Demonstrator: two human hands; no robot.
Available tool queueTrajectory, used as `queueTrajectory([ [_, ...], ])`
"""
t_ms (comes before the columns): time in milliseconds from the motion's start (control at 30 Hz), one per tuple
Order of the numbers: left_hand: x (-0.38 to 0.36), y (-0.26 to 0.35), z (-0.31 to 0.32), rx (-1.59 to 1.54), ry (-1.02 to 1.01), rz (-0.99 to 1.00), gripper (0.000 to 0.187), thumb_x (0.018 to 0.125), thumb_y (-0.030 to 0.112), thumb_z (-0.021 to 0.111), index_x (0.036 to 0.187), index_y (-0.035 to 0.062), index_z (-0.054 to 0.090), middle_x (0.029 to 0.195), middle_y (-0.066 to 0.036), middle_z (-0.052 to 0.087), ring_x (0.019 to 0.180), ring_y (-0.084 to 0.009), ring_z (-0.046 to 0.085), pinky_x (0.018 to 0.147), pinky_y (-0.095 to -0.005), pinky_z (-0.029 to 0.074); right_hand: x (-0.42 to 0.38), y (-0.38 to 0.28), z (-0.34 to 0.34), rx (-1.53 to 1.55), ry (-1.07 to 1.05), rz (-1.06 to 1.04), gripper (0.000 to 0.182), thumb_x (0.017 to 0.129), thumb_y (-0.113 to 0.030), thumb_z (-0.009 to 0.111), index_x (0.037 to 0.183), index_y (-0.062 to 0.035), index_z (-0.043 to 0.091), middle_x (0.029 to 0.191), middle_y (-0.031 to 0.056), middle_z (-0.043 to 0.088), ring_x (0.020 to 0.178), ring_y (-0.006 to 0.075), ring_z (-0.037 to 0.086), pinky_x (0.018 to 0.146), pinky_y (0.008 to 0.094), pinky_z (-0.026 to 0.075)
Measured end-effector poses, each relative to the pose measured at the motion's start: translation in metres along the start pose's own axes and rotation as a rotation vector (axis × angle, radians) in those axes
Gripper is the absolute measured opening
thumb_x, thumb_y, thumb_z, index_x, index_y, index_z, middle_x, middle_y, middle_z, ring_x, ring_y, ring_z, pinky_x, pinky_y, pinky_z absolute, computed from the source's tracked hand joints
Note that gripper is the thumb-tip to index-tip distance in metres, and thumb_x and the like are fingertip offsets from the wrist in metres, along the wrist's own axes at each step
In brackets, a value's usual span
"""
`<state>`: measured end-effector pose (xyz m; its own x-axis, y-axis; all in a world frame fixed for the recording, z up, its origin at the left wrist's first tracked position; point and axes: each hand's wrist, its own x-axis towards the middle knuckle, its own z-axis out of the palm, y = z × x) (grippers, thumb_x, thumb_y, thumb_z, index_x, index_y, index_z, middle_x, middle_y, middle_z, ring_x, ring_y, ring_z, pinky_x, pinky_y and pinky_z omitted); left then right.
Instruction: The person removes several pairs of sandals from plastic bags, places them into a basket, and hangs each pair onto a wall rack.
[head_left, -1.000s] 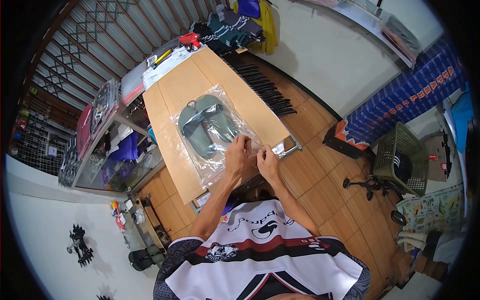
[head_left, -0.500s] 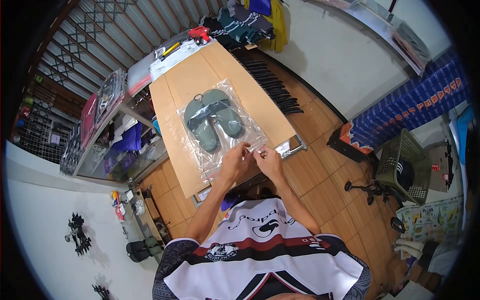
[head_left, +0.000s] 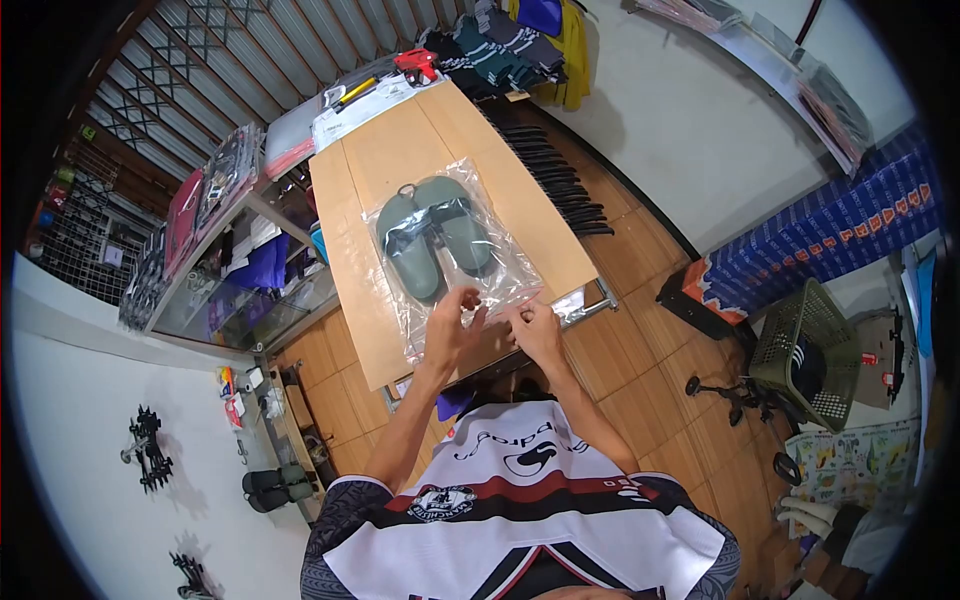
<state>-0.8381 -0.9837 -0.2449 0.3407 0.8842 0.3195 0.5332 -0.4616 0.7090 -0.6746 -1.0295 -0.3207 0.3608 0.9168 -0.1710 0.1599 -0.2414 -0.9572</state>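
Note:
A pair of grey-green slide sandals (head_left: 465,243) lies side by side inside a clear plastic bag (head_left: 512,262) on the wooden tabletop. A small ring shows at the top of the left sandal. The bag's near edge, with a pinkish strip, faces me. At its right part, my right hand (head_left: 537,328) pinches this edge between thumb and fingers. My left hand (head_left: 450,325) is over the bag's near part, just below the left sandal, its fingers bent and thumb apart. Whether its fingertips touch the plastic is hard to see.
On the table's far end lie papers, a yellow-handled tool (head_left: 356,94) and a red tape dispenser-like tool (head_left: 416,66). A glass display case (head_left: 240,285) stands left. Black hangers (head_left: 555,180) line the right side; a green basket (head_left: 815,350) stands further right.
My left hand has moved left along the bag's near edge, away from my right hand, and its fingers have spread. My right hand stays at the edge. The view has shifted slightly.

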Motion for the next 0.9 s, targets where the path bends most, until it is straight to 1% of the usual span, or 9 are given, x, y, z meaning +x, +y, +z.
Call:
queueTrajectory([
  [100,-0.021,-0.004,-0.008,0.049,-0.040,0.028,0.036,0.080,0.010,0.077,0.110,0.0030,0.060,0.087,-0.011,0.068,0.083,-0.0267,0.067,0.074,-0.0382,0.054,-0.004,-0.007,0.004,0.062,-0.143,0.100,0.028,0.090,-0.026,0.070,0.088,0.0015,0.072,0.070,0.0092,0.073,0.056,0.0163,0.070,0.053,0.0295,0.054],
  [333,-0.033,-0.023,-0.015,0.003,-0.021,-0.071,0.031,0.083,0.006,0.074,0.111,0.0051,0.060,0.088,-0.013,0.070,0.081,-0.0281,0.068,0.072,-0.0386,0.054,-0.008,-0.013,0.013,0.210,-0.268,0.124,0.024,0.090,-0.018,0.070,0.086,0.0062,0.069,0.073,0.0117,0.073,0.059,0.0167,0.071,0.048,0.0269,0.053],
  [400,-0.027,-0.021,-0.018,0.009,0.093,-0.088,0.028,0.085,0.003,0.071,0.110,0.0050,0.059,0.086,-0.014,0.070,0.079,-0.0283,0.069,0.070,-0.0377,0.054,-0.010,-0.016,0.012,0.175,-0.244,0.130,0.024,0.091,-0.017,0.068,0.085,0.0062,0.068,0.072,0.0127,0.073,0.058,0.0168,0.071,0.047,0.0277,0.053],
  [500,-0.007,-0.013,-0.033,0.011,0.258,-0.048,0.022,0.089,0.001,0.070,0.107,0.0036,0.058,0.085,-0.014,0.070,0.076,-0.0252,0.070,0.066,-0.0351,0.054,-0.009,-0.009,0.008,0.138,-0.212,0.169,0.023,0.093,-0.016,0.067,0.093,0.0067,0.064,0.078,0.0143,0.072,0.057,0.0158,0.068,0.048,0.0264,0.053],
  [600,0.009,-0.005,-0.048,0.001,0.353,-0.016,0.022,0.089,0.002,0.072,0.107,0.0022,0.058,0.085,-0.013,0.070,0.076,-0.0219,0.069,0.067,-0.0333,0.054,-0.014,-0.015,0.004,0.217,-0.159,0.167,0.023,0.096,-0.016,0.063,0.087,0.0052,0.067,0.077,0.0147,0.073,0.058,0.0173,0.071,0.047,0.0273,0.054],
  [700,0.005,0.003,-0.048,0.021,0.317,-0.004,0.025,0.087,0.001,0.074,0.106,0.0020,0.058,0.084,-0.010,0.071,0.072,-0.0188,0.066,0.068,-0.0311,0.053,-0.013,-0.016,0.005,0.253,-0.164,0.187,0.025,0.096,-0.018,0.063,0.089,0.0057,0.066,0.079,0.0153,0.073,0.060,0.0183,0.072,0.049,0.0269,0.055],
  [833,-0.022,-0.008,-0.035,-0.030,0.207,-0.033,0.028,0.085,0.003,0.075,0.107,0.0027,0.058,0.086,-0.011,0.072,0.076,-0.0204,0.067,0.070,-0.0331,0.053,-0.012,-0.020,0.009,0.220,-0.254,0.233,0.031,0.095,-0.021,0.065,0.091,0.0091,0.068,0.081,0.0154,0.074,0.061,0.0185,0.072,0.050,0.0271,0.057],
  [867,-0.031,-0.012,-0.033,-0.015,0.175,-0.066,0.030,0.084,0.003,0.074,0.110,0.0023,0.059,0.088,-0.013,0.071,0.079,-0.0251,0.070,0.072,-0.0358,0.055,-0.012,-0.019,0.011,0.218,-0.279,0.229,0.032,0.095,-0.022,0.066,0.091,0.0100,0.068,0.081,0.0157,0.074,0.061,0.0183,0.072,0.051,0.0271,0.057],
  [900,-0.039,-0.017,-0.031,0.001,0.166,-0.082,0.030,0.084,0.003,0.074,0.110,0.0016,0.059,0.088,-0.013,0.071,0.080,-0.0253,0.070,0.073,-0.0359,0.055,-0.012,-0.019,0.013,0.216,-0.305,0.224,0.033,0.095,-0.022,0.067,0.092,0.0108,0.069,0.082,0.0159,0.074,0.062,0.0181,0.072,0.051,0.0271,0.058],
])
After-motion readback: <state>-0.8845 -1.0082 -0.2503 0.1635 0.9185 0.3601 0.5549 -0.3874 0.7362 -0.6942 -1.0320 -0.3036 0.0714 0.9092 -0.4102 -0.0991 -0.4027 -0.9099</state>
